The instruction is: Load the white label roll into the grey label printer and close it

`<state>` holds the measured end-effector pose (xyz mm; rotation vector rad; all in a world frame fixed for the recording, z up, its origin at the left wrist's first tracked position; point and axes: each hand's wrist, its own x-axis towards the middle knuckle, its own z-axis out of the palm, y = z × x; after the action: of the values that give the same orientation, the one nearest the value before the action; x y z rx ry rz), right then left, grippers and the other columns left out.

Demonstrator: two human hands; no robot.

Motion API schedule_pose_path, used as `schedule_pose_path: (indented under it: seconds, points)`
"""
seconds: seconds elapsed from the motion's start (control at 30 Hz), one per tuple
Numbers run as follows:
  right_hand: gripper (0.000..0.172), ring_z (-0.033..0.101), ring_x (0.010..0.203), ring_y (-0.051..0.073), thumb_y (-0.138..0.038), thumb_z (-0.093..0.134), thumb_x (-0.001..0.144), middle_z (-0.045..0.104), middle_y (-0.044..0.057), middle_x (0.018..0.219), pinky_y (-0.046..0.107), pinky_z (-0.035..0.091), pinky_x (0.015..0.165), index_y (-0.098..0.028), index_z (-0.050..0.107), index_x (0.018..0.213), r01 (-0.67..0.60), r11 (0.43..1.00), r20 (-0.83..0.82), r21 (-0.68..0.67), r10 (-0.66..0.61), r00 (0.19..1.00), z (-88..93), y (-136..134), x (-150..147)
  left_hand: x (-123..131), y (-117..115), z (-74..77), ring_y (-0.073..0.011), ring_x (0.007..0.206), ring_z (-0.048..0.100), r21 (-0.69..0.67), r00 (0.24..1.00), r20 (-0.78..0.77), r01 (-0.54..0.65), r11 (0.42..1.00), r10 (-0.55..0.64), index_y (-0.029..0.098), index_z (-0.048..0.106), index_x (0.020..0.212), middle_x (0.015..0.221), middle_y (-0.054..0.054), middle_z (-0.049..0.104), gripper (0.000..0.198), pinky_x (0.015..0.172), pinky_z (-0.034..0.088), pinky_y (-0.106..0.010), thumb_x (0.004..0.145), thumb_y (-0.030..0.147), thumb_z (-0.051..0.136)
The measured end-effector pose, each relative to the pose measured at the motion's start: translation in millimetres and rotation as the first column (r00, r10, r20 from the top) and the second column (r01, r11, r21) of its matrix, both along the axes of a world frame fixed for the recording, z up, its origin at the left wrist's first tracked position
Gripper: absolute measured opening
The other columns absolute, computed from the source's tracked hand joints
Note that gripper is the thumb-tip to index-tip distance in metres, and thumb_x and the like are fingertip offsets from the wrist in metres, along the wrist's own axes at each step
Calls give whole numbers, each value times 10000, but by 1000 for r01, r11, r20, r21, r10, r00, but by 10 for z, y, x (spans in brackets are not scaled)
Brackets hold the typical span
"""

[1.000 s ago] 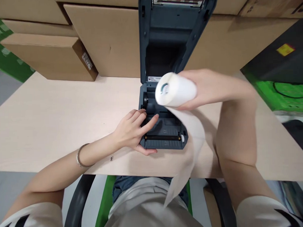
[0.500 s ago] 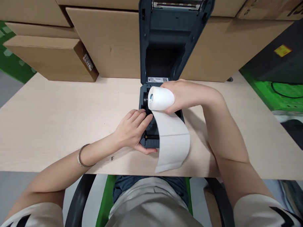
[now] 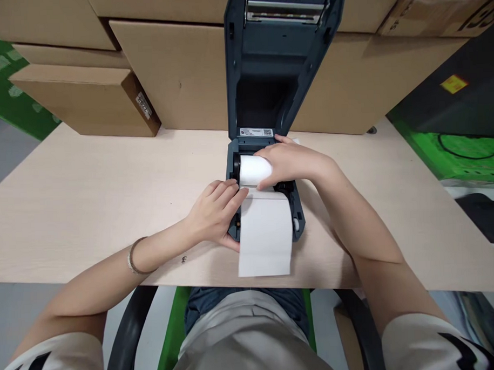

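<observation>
A dark blue-grey label printer (image 3: 299, 215) stands on the table, its lid (image 3: 282, 43) raised. In its bay lies a white label roll (image 3: 254, 170), against a black holder on the left. The roll's loose strip of labels (image 3: 265, 235) runs out over the printer's front and hangs toward the table edge. My right hand (image 3: 286, 162) is closed round the roll's right end, covering that end. My left hand (image 3: 215, 213) grips the printer's left side, fingers over the rim and thumb at the front corner; its fingertips lie beside the strip's left edge.
Cardboard boxes (image 3: 174, 74) stand along the back of the table (image 3: 110, 211), behind the raised lid. A smaller box (image 3: 82, 101) sits at the back left. At the right are a black object with a yellow label (image 3: 454, 84) and a green crate (image 3: 468, 158).
My right hand has moved left and down with the label roll, which was tilted above the bay and now sits level in it. The strip has swung left and straightened. My left hand stays put.
</observation>
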<state>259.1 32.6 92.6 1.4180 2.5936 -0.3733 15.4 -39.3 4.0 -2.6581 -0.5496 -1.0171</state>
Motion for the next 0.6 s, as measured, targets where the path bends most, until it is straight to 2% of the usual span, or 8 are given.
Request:
schedule_pose_path:
  seconds: [0.13,0.2,0.27,0.37,0.43,0.5,0.53,0.6]
  points:
    - [934,504,1527,364,-503,837,761,598,182,1574,547,130,1396,-134,555,1572,-9,997,-108,81,18,994,40,-43,57,-14,-12,-4,-368,1082,700,28,1000,-8,-26,999,26,72,419,1570,1077,-179,737,1135,880,508,-462,901,975,260]
    - [818,531,1499,365,-514,782,813,615,155,1562,589,156,1378,-174,592,1533,-25,994,-231,110,50,972,130,-82,122,-17,-26,-9,-368,1088,699,40,999,-23,-39,998,40,77,436,1579,1090,-182,744,1145,911,513,-469,897,979,255]
    - [544,642,1345,354,-520,713,869,730,119,1387,589,308,1310,-205,719,1313,6,992,-347,125,38,937,251,-121,197,-17,-42,-22,-376,1150,693,61,999,-10,-40,997,40,115,468,1587,1146,-185,755,1109,983,510,-487,901,970,296]
    - [240,704,1009,297,-464,621,929,769,82,1002,485,534,1011,-238,698,905,272,938,-494,213,-137,858,368,-101,309,-11,-69,-42,-373,1344,649,129,999,45,10,992,-16,219,533,1559,1320,-156,753,928,1134,477,-513,934,898,430]
    - [210,659,911,267,-412,556,954,719,90,917,441,535,900,-250,614,833,518,799,-622,304,-246,744,343,12,388,-11,-83,-44,-300,1388,654,191,993,32,102,976,-110,309,581,1494,1372,-74,761,674,1187,479,-478,978,743,577]
    - [159,638,984,264,-384,529,944,709,124,1066,432,524,935,-246,605,968,666,670,-746,328,-249,617,243,192,477,-17,-94,-36,-191,1307,716,221,975,-35,221,950,-219,396,606,1417,1345,40,784,458,1159,533,-390,983,498,713]
    - [243,631,1082,269,-393,527,931,691,146,1212,431,515,989,-238,602,1103,691,655,-789,306,-232,569,178,292,521,-21,-99,-29,-145,1247,744,215,960,-72,280,936,-271,426,615,1379,1322,89,792,433,1117,567,-340,969,383,749]
    - [594,533,1371,270,-473,465,931,515,152,1574,424,466,1124,-230,442,1473,639,728,-806,248,-211,553,53,469,595,-26,-109,-11,-85,1153,771,178,923,-123,381,907,-364,441,650,1288,1281,148,800,426,1004,621,-249,938,234,780]
